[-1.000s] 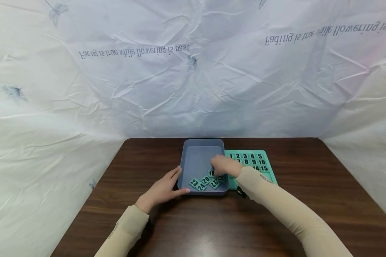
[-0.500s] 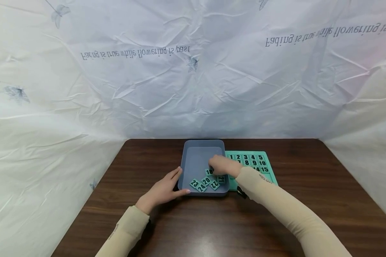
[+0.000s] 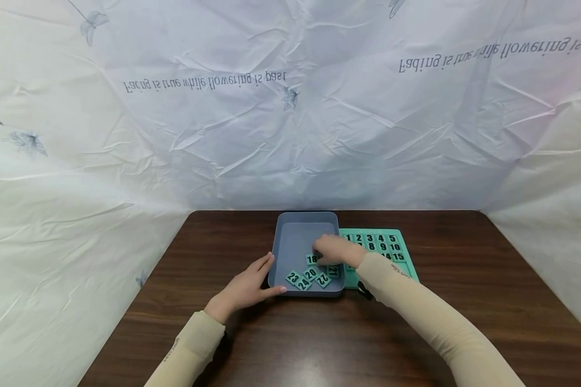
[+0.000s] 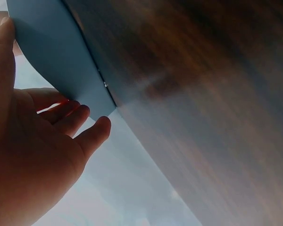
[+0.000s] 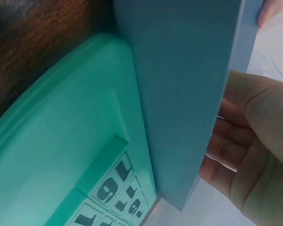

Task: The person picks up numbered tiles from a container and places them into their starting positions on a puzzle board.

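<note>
A blue-grey tray (image 3: 297, 236) holds loose green number tiles in its near half. They include 23 (image 3: 292, 277), 24 (image 3: 303, 284), 20 (image 3: 310, 274), 22 (image 3: 323, 280) and 21 (image 3: 333, 271). My left hand (image 3: 244, 285) lies at the tray's near-left corner, fingers along the left wall and thumb on the near rim. My right hand (image 3: 336, 250) reaches over the right wall into the tray, fingers bent down. Its fingertips are right at tile 18 (image 3: 312, 259); the tray wall hides them in the right wrist view, so I cannot tell whether they pinch a tile.
A green number board (image 3: 409, 266) stands against the tray's right side, its upper rows filled with tiles and partly covered by my right forearm. The brown wooden table (image 3: 290, 333) ends at a white patterned sheet (image 3: 290, 150) behind it.
My right hand has shifted slightly left inside the tray. Tile 18 has slid left with it, and more of tile 21 shows. My left hand stays in place on the tray.
</note>
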The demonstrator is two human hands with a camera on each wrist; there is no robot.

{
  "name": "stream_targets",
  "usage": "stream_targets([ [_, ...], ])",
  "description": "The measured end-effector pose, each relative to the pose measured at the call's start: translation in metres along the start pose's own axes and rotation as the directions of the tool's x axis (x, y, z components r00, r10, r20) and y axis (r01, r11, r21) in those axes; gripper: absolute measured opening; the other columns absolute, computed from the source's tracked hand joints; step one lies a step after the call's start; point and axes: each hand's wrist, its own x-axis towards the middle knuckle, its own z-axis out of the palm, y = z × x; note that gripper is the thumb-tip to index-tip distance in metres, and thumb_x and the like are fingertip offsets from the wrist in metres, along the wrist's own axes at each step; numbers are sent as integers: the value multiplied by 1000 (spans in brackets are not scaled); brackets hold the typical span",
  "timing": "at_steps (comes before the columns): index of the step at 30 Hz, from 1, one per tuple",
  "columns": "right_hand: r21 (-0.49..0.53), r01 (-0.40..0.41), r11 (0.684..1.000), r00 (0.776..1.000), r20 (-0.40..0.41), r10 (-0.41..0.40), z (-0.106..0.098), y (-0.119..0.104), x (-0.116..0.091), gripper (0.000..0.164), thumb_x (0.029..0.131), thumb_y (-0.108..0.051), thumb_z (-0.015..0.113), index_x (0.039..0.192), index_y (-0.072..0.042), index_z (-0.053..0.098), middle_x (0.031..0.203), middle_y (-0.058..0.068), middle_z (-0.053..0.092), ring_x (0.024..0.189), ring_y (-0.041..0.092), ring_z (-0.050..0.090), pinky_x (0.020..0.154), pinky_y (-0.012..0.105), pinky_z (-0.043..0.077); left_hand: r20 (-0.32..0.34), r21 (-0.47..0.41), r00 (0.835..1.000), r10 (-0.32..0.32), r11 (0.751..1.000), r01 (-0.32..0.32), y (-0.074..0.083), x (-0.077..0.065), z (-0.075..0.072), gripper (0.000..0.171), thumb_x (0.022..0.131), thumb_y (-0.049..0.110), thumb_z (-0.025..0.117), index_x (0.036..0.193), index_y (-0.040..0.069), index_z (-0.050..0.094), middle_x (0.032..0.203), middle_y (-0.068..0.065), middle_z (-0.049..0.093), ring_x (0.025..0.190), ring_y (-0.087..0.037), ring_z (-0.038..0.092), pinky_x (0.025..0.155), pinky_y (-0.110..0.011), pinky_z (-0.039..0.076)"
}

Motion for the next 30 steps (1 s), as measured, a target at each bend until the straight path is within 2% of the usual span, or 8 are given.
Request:
stream_targets([
  [5, 17, 25, 1000, 999, -47, -24, -2, 8, -5, 17, 95, -19, 70, 108, -8, 73, 89, 1, 67, 73, 13, 58, 68, 35, 49, 2, -1, 1000, 1, 1000, -1, 0, 0, 0, 102, 89, 74, 56, 162, 12, 21, 167, -6, 19, 149, -29, 28, 113, -51, 36],
  [11, 45, 12, 999, 993, -121, -7, -12, 21, -19, 27, 94, -25, 70, 116, -10, 71, 107, 4, 69, 86, 14, 63, 78, 38, 54, 0, -4, 1000, 4, 1000, -4, 0, 0, 0, 100, 90, 72, 56, 162, 12, 22, 167, -6, 18, 149, -30, 28, 113, -52, 36],
  [17, 79, -22, 997, 984, -177, 35, -21, 41, -42, 31, 94, -28, 71, 119, -9, 70, 111, 6, 68, 93, 19, 65, 79, 41, 55, 0, -1, 1000, 7, 1000, -7, 0, 1, 0, 100, 90, 72, 56, 162, 12, 21, 167, -5, 18, 150, -29, 27, 113, -52, 35],
  [25, 126, -57, 990, 981, -177, 79, -21, 73, -75, 34, 95, -26, 72, 121, -4, 69, 113, 9, 68, 99, 25, 66, 82, 45, 54, -2, 4, 1000, 2, 1000, -2, -2, 0, 1, 101, 90, 73, 56, 162, 12, 21, 167, -5, 18, 150, -29, 27, 113, -51, 35],
  [30, 138, -71, 988, 982, -165, 93, -17, 88, -93, 33, 94, -23, 72, 119, -2, 70, 109, 9, 69, 95, 24, 66, 81, 45, 54, -2, -4, 1000, 8, 1000, -8, -1, 0, 0, 101, 90, 72, 57, 162, 12, 21, 168, -5, 17, 150, -29, 26, 114, -51, 34],
])
